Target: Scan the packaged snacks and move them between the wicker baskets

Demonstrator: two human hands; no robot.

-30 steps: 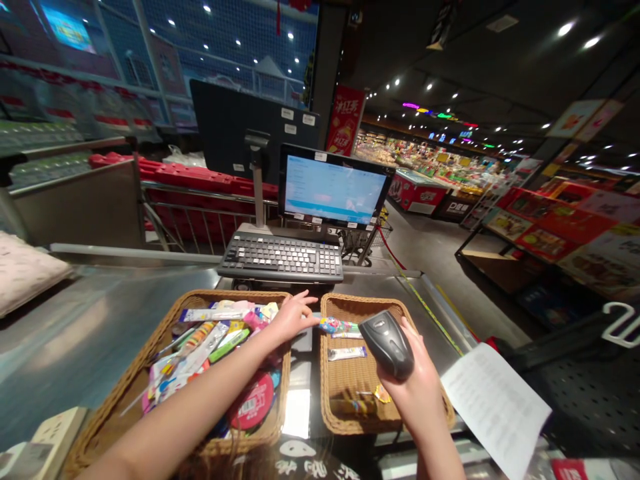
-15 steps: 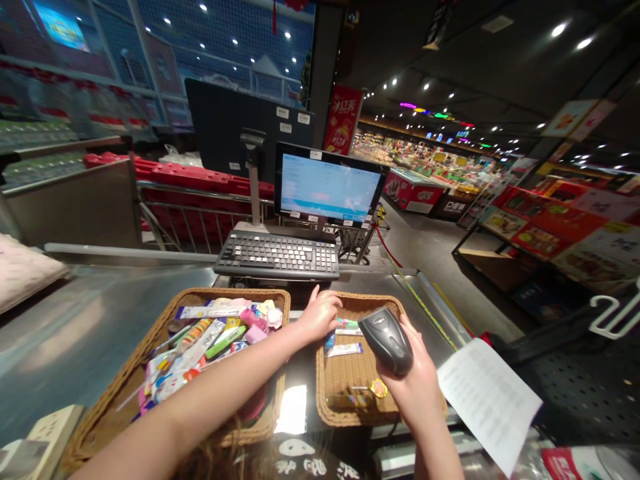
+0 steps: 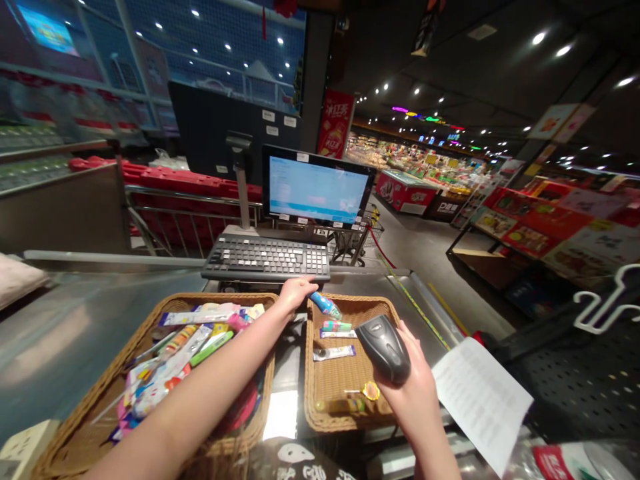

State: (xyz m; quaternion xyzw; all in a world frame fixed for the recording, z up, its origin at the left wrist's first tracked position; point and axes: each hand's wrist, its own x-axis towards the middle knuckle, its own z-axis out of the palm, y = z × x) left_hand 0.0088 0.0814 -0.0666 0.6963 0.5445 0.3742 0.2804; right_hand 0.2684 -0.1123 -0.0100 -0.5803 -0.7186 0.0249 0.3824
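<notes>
My left hand (image 3: pixel 298 293) is closed on one end of a blue patterned tube-shaped packet (image 3: pixel 326 305) above the upper left corner of the right wicker basket (image 3: pixel 311 400). A black handheld barcode scanner (image 3: pixel 384 348) sits in my right hand (image 3: pixel 413 380), over that basket's right side. Inside the basket lie a pink and green packet (image 3: pixel 337 326), slim white and purple sachets (image 3: pixel 334 353) and a lollipop with a yellow wrapper (image 3: pixel 371 391). Under my left forearm stands the left wicker basket (image 3: pixel 161 303), heaped with mixed small sweets and packets.
Behind the baskets are a black keyboard (image 3: pixel 267 259) and a lit monitor (image 3: pixel 315 187). A printed sheet of paper (image 3: pixel 483 400) lies to the right, near a white hanger (image 3: pixel 603 310). A socket strip (image 3: pixel 30 443) is at the lower left.
My left hand has moved up and left from inside the right basket, and the blue packet has come up with it. The scanner stays nearly in place; the view has shifted slightly.
</notes>
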